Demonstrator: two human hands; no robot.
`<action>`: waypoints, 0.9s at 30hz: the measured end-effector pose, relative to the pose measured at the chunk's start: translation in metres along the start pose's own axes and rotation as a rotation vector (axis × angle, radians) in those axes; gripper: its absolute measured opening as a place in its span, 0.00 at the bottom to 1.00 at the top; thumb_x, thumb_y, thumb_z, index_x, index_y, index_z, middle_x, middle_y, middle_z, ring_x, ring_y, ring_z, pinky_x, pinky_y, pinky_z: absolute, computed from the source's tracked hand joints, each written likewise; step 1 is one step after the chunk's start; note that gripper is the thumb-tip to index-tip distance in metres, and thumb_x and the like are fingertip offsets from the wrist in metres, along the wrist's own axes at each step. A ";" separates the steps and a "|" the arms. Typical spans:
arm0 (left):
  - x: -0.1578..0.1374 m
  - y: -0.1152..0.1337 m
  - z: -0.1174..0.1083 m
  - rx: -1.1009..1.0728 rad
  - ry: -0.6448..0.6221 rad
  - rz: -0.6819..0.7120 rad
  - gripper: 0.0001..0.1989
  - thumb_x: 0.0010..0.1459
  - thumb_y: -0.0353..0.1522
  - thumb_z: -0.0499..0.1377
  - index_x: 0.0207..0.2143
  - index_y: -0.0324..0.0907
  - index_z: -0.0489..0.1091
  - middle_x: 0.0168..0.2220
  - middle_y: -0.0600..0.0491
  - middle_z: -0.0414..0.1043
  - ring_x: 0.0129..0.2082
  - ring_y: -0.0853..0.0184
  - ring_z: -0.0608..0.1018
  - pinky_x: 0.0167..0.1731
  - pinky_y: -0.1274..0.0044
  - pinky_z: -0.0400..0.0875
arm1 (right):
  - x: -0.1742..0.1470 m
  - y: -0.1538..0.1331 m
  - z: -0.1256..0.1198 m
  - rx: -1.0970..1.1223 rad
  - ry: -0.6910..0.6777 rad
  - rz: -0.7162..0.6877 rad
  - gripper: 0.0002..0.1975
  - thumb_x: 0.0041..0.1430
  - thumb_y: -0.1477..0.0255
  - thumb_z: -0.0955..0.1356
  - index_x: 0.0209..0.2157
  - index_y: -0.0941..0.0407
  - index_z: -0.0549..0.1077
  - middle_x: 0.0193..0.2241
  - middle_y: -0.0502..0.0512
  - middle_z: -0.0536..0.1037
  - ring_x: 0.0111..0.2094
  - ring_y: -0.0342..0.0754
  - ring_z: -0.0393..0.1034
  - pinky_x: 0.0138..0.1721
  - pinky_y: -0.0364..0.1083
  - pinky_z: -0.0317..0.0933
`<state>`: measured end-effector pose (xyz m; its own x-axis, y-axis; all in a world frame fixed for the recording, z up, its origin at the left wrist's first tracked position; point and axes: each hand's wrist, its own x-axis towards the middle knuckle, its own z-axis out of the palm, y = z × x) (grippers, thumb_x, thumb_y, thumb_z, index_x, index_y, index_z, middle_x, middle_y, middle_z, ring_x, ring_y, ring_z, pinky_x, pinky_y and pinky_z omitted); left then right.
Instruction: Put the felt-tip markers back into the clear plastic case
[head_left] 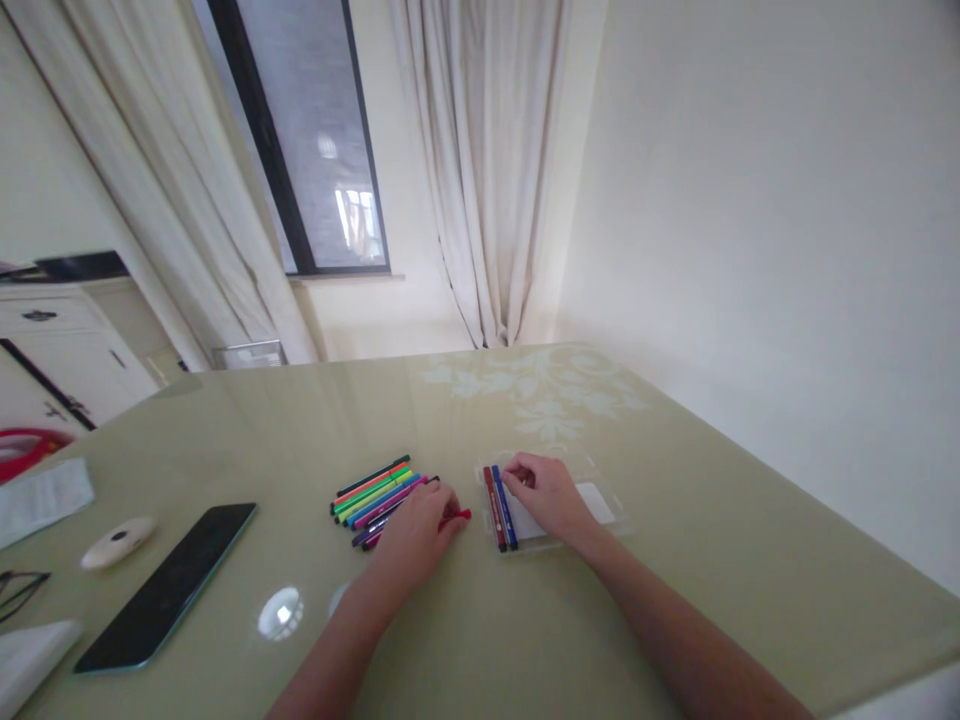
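My left hand (426,520) lies over the right side of a loose row of coloured markers (379,492) on the table. Its fingers are closed around a red marker (463,515), whose end pokes out to the right. My right hand (547,492) is over a clear plastic case (609,492), thumb and fingers curled together at the upper part of a blue marker (505,510). That marker rests in the case's left side, beside a dark red marker (495,510). My left hand hides part of the loose row.
A black-screened tablet or phone (169,585), a cream oval object (118,543), glasses (21,592) and a folded cloth (45,500) are on the left of the table (720,560). A wall (772,250) borders the right edge; curtains (487,170) hang behind.
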<state>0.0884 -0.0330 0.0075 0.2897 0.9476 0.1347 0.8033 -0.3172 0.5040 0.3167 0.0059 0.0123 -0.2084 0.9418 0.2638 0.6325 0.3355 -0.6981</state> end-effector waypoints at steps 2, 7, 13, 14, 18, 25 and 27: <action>0.001 0.003 0.002 -0.100 0.043 0.014 0.09 0.64 0.36 0.57 0.38 0.43 0.75 0.37 0.49 0.77 0.40 0.59 0.76 0.43 0.69 0.68 | 0.000 -0.002 -0.001 0.034 0.022 -0.011 0.08 0.62 0.69 0.69 0.32 0.56 0.80 0.26 0.52 0.80 0.28 0.46 0.71 0.32 0.43 0.60; 0.006 0.010 -0.006 -0.545 0.201 -0.062 0.17 0.64 0.44 0.57 0.42 0.41 0.75 0.36 0.49 0.77 0.34 0.62 0.77 0.36 0.72 0.71 | -0.001 -0.009 -0.002 0.268 -0.063 0.014 0.16 0.65 0.61 0.66 0.31 0.57 0.78 0.24 0.51 0.77 0.23 0.43 0.68 0.26 0.41 0.61; 0.005 0.022 -0.007 -1.000 0.189 -0.163 0.20 0.58 0.48 0.64 0.39 0.40 0.74 0.30 0.54 0.75 0.30 0.68 0.76 0.33 0.77 0.72 | -0.010 -0.023 0.001 0.632 -0.387 0.038 0.18 0.60 0.54 0.71 0.33 0.57 0.78 0.26 0.50 0.77 0.25 0.43 0.71 0.29 0.41 0.64; 0.005 0.024 -0.005 -1.031 0.200 -0.172 0.20 0.58 0.48 0.65 0.38 0.40 0.74 0.30 0.54 0.75 0.30 0.68 0.76 0.35 0.76 0.73 | -0.012 -0.024 0.001 0.652 -0.410 0.043 0.18 0.58 0.54 0.72 0.33 0.56 0.78 0.26 0.49 0.77 0.26 0.43 0.71 0.30 0.42 0.65; 0.006 0.024 0.001 -1.069 0.199 -0.190 0.21 0.58 0.48 0.65 0.40 0.40 0.72 0.33 0.53 0.77 0.33 0.66 0.78 0.39 0.73 0.76 | -0.014 -0.028 0.000 0.684 -0.443 0.071 0.19 0.55 0.53 0.75 0.33 0.57 0.78 0.25 0.49 0.77 0.26 0.43 0.71 0.30 0.42 0.65; 0.001 0.022 0.015 -0.601 0.145 0.011 0.22 0.63 0.44 0.61 0.56 0.45 0.68 0.48 0.46 0.77 0.48 0.57 0.79 0.49 0.63 0.75 | 0.003 -0.002 -0.022 0.494 -0.263 0.172 0.17 0.57 0.58 0.73 0.39 0.58 0.78 0.28 0.53 0.82 0.27 0.45 0.76 0.25 0.40 0.63; -0.004 0.024 0.020 -0.385 0.091 0.129 0.24 0.62 0.42 0.63 0.58 0.47 0.68 0.56 0.45 0.73 0.56 0.54 0.74 0.57 0.59 0.69 | 0.005 0.008 -0.025 0.442 -0.267 0.219 0.16 0.57 0.61 0.73 0.40 0.58 0.77 0.27 0.53 0.82 0.26 0.46 0.77 0.24 0.39 0.64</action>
<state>0.1168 -0.0450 0.0016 0.3146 0.9059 0.2835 0.5054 -0.4127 0.7578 0.3395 0.0128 0.0247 -0.3252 0.9440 -0.0561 0.3213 0.0546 -0.9454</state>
